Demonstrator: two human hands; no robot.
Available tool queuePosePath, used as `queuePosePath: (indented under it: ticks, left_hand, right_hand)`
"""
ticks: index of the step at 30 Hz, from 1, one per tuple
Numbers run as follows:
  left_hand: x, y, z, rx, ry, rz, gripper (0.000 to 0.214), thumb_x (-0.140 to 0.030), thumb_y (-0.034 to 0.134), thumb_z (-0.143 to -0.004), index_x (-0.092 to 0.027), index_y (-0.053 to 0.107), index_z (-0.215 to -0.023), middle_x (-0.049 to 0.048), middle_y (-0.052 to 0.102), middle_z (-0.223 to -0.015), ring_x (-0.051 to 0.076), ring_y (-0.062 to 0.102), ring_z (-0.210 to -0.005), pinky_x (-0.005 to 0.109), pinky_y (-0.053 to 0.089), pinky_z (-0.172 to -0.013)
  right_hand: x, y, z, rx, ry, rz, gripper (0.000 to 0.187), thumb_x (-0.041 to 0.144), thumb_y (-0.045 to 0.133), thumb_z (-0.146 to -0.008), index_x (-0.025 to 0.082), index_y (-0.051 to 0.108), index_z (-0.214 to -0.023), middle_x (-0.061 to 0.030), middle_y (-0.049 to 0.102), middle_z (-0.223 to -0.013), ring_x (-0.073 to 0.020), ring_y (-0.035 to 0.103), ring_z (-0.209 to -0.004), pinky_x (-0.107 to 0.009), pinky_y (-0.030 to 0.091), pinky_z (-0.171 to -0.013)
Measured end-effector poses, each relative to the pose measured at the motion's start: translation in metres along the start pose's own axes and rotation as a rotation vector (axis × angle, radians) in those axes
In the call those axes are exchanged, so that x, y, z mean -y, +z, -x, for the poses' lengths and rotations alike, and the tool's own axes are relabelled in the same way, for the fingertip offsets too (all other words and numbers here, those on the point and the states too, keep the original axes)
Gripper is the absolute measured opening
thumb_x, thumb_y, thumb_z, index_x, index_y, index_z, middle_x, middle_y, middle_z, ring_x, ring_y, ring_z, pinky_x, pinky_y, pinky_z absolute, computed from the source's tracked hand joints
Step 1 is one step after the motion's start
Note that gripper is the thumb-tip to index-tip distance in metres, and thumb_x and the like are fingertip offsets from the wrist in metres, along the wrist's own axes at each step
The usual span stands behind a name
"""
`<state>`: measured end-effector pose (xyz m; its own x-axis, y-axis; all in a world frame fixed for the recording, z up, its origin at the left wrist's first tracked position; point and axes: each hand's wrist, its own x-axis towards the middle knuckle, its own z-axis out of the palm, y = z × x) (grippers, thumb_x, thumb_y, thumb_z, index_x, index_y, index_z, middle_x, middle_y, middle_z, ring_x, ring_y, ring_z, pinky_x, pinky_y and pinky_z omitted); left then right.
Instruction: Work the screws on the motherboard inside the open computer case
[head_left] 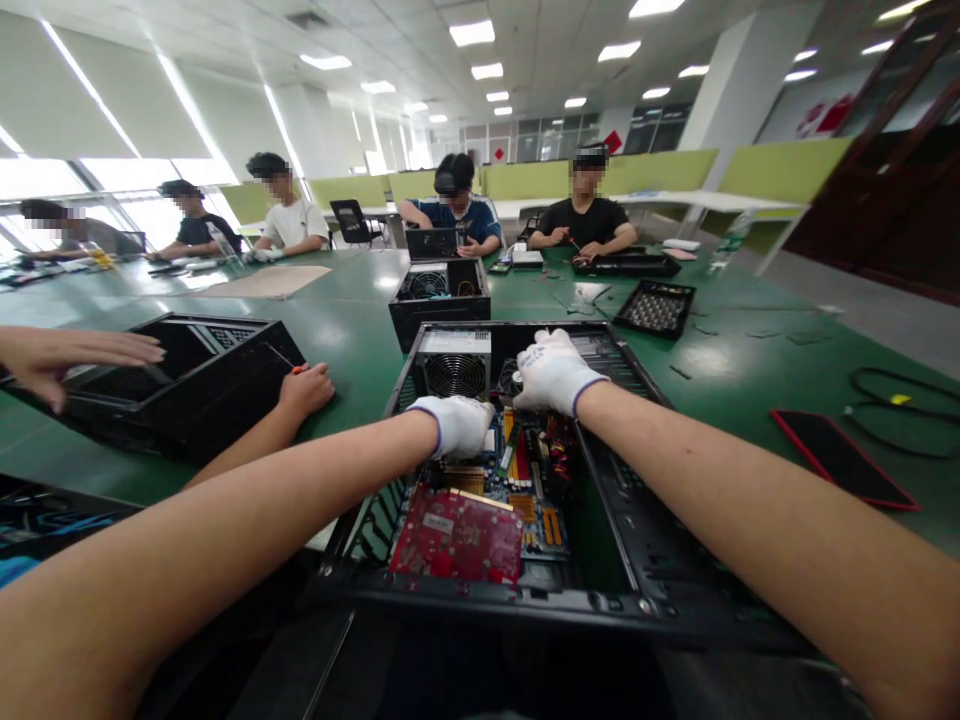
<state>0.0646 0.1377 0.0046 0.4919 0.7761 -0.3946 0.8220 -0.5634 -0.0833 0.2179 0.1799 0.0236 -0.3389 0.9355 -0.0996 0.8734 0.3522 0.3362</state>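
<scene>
An open black computer case (pixel 645 560) lies on the green table in front of me. Inside it are a motherboard (pixel 536 500), a red graphics card (pixel 457 535) and a power supply with a round fan grille (pixel 454 365). Both my hands wear white gloves. My left hand (pixel 456 425) is curled, knuckles up, over the motherboard beside the power supply. My right hand (pixel 553 372) is also curled, resting over the cooler area at the far part of the board. Whatever the fingers grip is hidden beneath them.
A co-worker's bare hands (pixel 304 390) work on another black case (pixel 180 375) at my left. A further case (pixel 439 295) stands beyond mine. A red-edged phone (pixel 844 460) and a black cable (pixel 900 410) lie at right. Several people sit along the far side.
</scene>
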Motion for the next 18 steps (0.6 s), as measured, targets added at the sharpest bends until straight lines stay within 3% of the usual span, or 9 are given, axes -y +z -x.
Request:
queuePosePath:
  ticks: [3,6,12,18]
  left_hand:
    - [0.005,0.01,-0.032,0.089,0.014,-0.03,0.039,-0.028,0.072,-0.08,-0.016,0.068,-0.117,0.0159,0.075,-0.119,0.031,0.074,-0.105,0.037,0.061,-0.087]
    - [0.011,0.021,-0.046,0.087,0.033,-0.044,0.045,-0.035,0.072,-0.081,-0.019,0.067,-0.123,0.0142,0.073,-0.123,0.031,0.072,-0.11,0.037,0.059,-0.092]
    - [0.017,0.032,-0.051,0.039,0.038,-0.062,0.061,-0.044,0.072,-0.081,-0.017,0.061,-0.134,0.0168,0.069,-0.131,0.032,0.069,-0.118,0.038,0.057,-0.099]
    - [0.018,0.035,-0.054,0.064,0.026,-0.064,0.049,-0.038,0.073,-0.081,-0.018,0.066,-0.126,0.0144,0.072,-0.126,0.03,0.071,-0.113,0.036,0.057,-0.097]
  right_hand:
    - [0.001,0.001,-0.002,0.005,0.013,0.016,0.057,0.061,0.07,-0.075,0.014,0.078,-0.106,-0.0226,0.073,-0.11,-0.0417,0.054,-0.119,-0.053,0.039,-0.096]
    - [0.0,0.002,-0.004,0.009,0.016,0.018,0.056,0.062,0.07,-0.073,0.016,0.078,-0.105,-0.0216,0.074,-0.109,-0.0416,0.054,-0.119,-0.053,0.04,-0.096]
    - [-0.001,0.003,-0.006,0.026,0.004,0.027,0.054,0.062,0.071,-0.072,0.019,0.078,-0.104,-0.0206,0.073,-0.11,-0.0422,0.053,-0.119,-0.054,0.041,-0.092]
    - [-0.001,0.003,-0.006,0.012,-0.006,0.012,0.052,0.061,0.073,-0.071,0.018,0.079,-0.1,-0.0213,0.073,-0.103,-0.042,0.056,-0.115,-0.055,0.041,-0.092]
